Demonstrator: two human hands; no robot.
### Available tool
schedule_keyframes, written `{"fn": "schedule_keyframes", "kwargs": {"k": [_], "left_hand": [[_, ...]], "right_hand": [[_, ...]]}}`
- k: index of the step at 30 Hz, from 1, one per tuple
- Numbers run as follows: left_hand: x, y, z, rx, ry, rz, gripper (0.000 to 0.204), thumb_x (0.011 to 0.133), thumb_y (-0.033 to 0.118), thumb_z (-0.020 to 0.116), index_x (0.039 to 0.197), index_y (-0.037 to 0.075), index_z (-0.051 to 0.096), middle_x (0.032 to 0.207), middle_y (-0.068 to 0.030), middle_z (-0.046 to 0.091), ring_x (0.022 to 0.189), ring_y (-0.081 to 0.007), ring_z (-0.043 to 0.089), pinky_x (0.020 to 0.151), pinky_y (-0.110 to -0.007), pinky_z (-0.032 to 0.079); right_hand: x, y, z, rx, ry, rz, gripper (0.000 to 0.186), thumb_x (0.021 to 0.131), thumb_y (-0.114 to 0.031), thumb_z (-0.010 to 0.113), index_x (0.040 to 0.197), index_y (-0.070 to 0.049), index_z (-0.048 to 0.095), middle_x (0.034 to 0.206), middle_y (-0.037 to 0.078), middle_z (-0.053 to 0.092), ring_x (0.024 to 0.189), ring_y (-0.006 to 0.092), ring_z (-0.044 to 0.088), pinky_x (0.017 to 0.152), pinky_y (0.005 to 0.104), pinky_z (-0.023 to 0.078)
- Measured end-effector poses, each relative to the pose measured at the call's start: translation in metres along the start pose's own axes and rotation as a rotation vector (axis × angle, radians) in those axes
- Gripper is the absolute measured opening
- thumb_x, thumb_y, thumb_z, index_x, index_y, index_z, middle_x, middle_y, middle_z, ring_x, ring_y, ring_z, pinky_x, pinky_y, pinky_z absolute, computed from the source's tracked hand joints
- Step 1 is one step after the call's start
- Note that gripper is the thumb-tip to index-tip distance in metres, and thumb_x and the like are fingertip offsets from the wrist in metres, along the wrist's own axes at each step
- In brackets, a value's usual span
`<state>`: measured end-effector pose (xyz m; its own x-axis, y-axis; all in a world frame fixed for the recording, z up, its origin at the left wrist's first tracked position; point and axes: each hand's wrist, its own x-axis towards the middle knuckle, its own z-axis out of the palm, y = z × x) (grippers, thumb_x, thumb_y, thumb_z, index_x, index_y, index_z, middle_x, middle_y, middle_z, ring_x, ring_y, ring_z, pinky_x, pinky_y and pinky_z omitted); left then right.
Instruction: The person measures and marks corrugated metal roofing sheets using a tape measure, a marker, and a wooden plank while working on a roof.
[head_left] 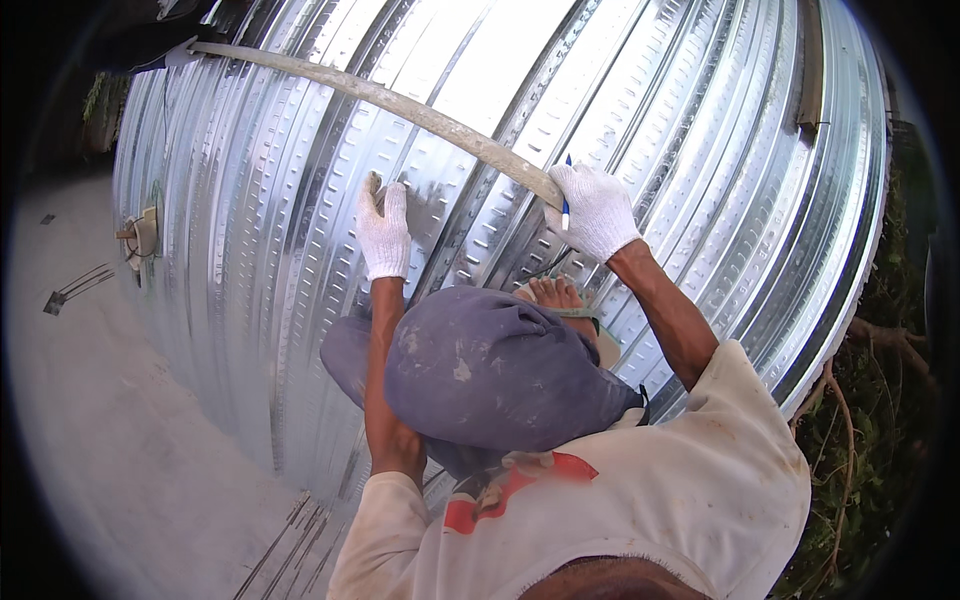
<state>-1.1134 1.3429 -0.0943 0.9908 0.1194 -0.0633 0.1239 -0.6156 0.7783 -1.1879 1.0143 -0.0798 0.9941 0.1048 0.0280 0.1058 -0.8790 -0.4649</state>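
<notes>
I squat on ribbed, shiny metal decking sheets. A long, pale wooden strip lies across the ribs from the upper left and ends at my right hand. That hand, in a white knit glove, is closed at the strip's near end with a blue-and-white pen between its fingers. My left hand, in a matching glove with soiled fingertips, is held over the sheets below the strip. Its fingers are apart and nothing is in them. The strip's far end is by a co-worker's gloved hand.
Grey concrete borders the sheets on the left, with steel rods sticking out. A pale object with a cord sits at the left edge. At upper right lies a brown beam. Branches and leaves border the right side.
</notes>
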Motion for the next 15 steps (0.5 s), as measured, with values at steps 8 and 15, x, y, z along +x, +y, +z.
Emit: {"fn": "schedule_keyframes", "kwargs": {"k": [8, 15], "left_hand": [[0.075, 0.034, 0.091, 0.013, 0.042, 0.188, 0.091, 0.106, 0.037, 0.074, 0.168, -0.013, 0.030, 0.172, -0.0361, 0.035, 0.162, -0.0471, 0.034, 0.135, -0.050, 0.028], [0.079, 0.036, 0.116, 0.120, 0.111, 0.233, 0.089, 0.107, 0.032, 0.073, 0.169, -0.012, 0.028, 0.172, -0.0367, 0.034, 0.159, -0.0469, 0.039, 0.131, -0.049, 0.036]], "right_hand": [[0.009, 0.031, 0.010, 0.046, 0.057, -0.019, 0.042, 0.086, -0.022, 0.082, 0.124, -0.009, 0.070, 0.098, 0.016, 0.070, 0.095, 0.0370, 0.071, 0.085, 0.0506, 0.058], [0.024, 0.061, 0.017, 0.096, 0.010, 0.013, 0.041, 0.088, -0.020, 0.080, 0.125, -0.010, 0.068, 0.098, 0.016, 0.068, 0.094, 0.0373, 0.070, 0.085, 0.0518, 0.056]]}}
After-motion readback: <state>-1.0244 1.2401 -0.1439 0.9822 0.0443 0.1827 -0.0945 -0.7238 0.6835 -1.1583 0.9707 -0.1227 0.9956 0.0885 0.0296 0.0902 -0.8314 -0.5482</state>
